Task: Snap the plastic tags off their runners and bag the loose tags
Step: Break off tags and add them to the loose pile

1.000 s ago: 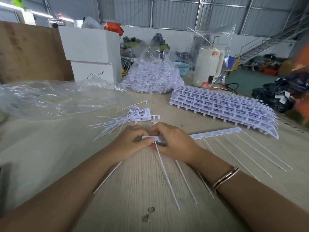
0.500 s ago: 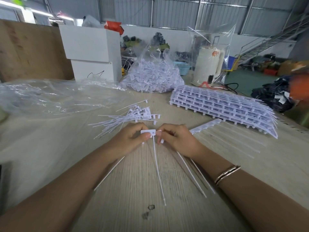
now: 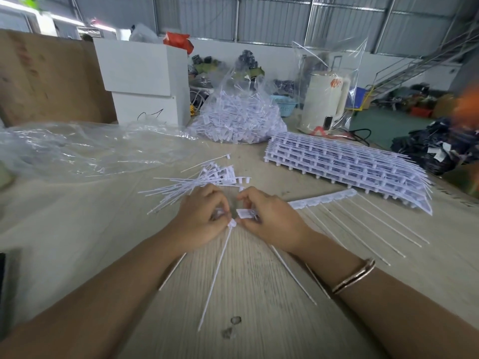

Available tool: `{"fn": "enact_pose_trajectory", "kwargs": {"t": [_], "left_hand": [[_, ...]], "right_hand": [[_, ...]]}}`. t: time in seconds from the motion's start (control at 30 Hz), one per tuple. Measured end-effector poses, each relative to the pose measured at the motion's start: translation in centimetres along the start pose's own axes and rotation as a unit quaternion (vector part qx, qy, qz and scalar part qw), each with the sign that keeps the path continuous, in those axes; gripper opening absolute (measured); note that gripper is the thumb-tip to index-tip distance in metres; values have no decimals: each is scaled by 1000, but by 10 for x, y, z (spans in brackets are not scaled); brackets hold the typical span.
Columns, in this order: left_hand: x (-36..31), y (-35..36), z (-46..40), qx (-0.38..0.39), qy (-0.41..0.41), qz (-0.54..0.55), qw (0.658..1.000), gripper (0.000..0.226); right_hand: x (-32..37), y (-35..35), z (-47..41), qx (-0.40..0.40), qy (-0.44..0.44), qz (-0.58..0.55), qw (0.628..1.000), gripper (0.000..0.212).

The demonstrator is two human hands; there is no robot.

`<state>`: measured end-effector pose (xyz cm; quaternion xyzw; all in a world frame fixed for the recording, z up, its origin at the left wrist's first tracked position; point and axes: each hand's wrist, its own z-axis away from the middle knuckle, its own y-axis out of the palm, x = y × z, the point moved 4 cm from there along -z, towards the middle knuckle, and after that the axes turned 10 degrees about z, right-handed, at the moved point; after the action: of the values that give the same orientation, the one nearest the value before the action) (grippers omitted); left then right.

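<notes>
On the tabletop point(image 3: 259, 294) the runner strip point(image 3: 322, 200) now lies back down beside my right hand point(image 3: 269, 218), which pinches its near end. My left hand point(image 3: 204, 218) pinches a tag point(image 3: 231, 224) just snapped free, its tail trailing toward me, ready for the loose pile point(image 3: 202, 181).

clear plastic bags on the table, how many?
3: an empty bag lying flat at left, a bag of loose tags at centre back, a bag around the white appliance. Others may be hidden.
</notes>
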<state>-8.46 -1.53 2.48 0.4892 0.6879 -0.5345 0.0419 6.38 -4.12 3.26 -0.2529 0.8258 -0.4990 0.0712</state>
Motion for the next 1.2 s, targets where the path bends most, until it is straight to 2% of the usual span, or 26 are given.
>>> {"fn": "enact_pose_trajectory", "kwargs": {"t": [0.07,0.13,0.2,0.23,0.33,0.4,0.53,0.63,0.73,0.83,0.97,1.07,1.2], "left_hand": [[-1,-3,0,-29,-12,52,998,30],[-3,-1,-2,-17,-17,88,996,49],[-3,3,-3,12,-11,39,999,66],[-3,4,-3,19,-6,16,1000,66],[-1,-1,-4,7,-4,70,998,33],[1,-4,-5,-5,-6,100,995,19],[5,-1,-7,-1,-16,85,996,24],[5,-1,-6,2,-18,102,995,23],[5,-1,-5,4,-4,68,998,24],[3,-2,-6,-9,20,58,998,25],[-8,-5,-3,-12,35,101,994,37],[-10,-6,-2,-6,3,203,979,35],[-5,-7,1,13,-63,387,920,21]], "right_hand": [[3,-3,-1,-19,-7,33,999,38],[7,-2,-2,-21,-14,46,999,39],[12,1,-5,0,-28,28,999,39],[13,1,-6,13,-28,1,1000,40],[6,-9,-6,37,-8,-84,996,38],[-8,-16,-3,47,14,-81,996,27],[-16,-13,2,58,21,37,997,21],[-8,-11,-2,15,13,55,998,19],[-6,-10,-4,8,-1,67,998,20],[-9,-9,-2,31,9,6,999,24],[-11,-9,-4,41,42,-147,987,26],[-7,-8,-3,40,76,-239,967,23],[3,-6,-6,46,113,-351,928,22]]}}
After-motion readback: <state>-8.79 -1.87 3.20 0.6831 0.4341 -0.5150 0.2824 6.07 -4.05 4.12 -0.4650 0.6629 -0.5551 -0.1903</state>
